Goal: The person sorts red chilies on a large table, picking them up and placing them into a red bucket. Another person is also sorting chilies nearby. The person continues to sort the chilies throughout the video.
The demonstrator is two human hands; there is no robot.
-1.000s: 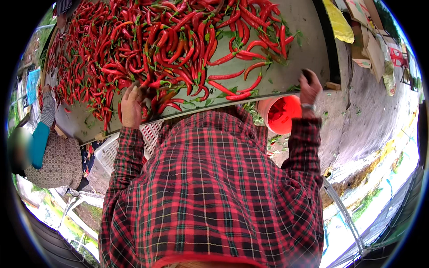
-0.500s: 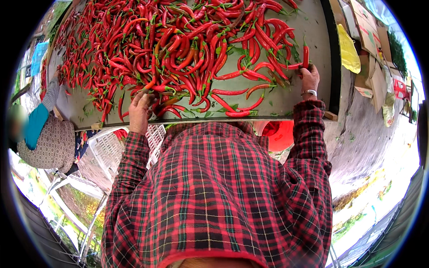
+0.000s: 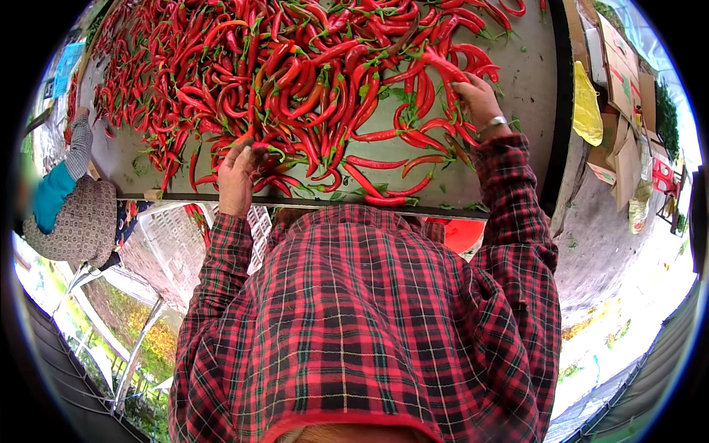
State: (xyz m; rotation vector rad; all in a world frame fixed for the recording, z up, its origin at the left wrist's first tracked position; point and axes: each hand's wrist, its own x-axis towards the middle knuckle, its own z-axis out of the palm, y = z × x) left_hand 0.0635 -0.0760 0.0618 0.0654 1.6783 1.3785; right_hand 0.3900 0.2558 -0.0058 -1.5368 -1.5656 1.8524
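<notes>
Chili pepper (image 3: pixel 445 67) is pinched by right hand (image 3: pixel 478 100) over table's (image 3: pixel 537 81) right part; left hand (image 3: pixel 237 177) is over its near edge, grip I cannot tell. Dragging right sleeve (image 3: pixel 509 171) could sweep near-edge chili (image 3: pixel 384 200) off.

Bench (image 3: pixel 528 111) cropped, red bucket (image 3: pixel 464 236) mostly covered

From my end, the bench's far side runs past the top edge. I get only a sliver of the bucket: the near edge, plaid shirt (image 3: pixel 354 310) and right sleeve (image 3: pixel 509 184) hide the rest. The left sleeve (image 3: pixel 221 258) blocks part of the white plastic crates (image 3: pixel 177 240). I can't tell whether the left hand (image 3: pixel 240 173) grips anything; the right hand (image 3: pixel 478 102) covers one end of its chili pepper (image 3: pixel 445 65). The co-worker's (image 3: pixel 70 229) head is blurred.
</notes>
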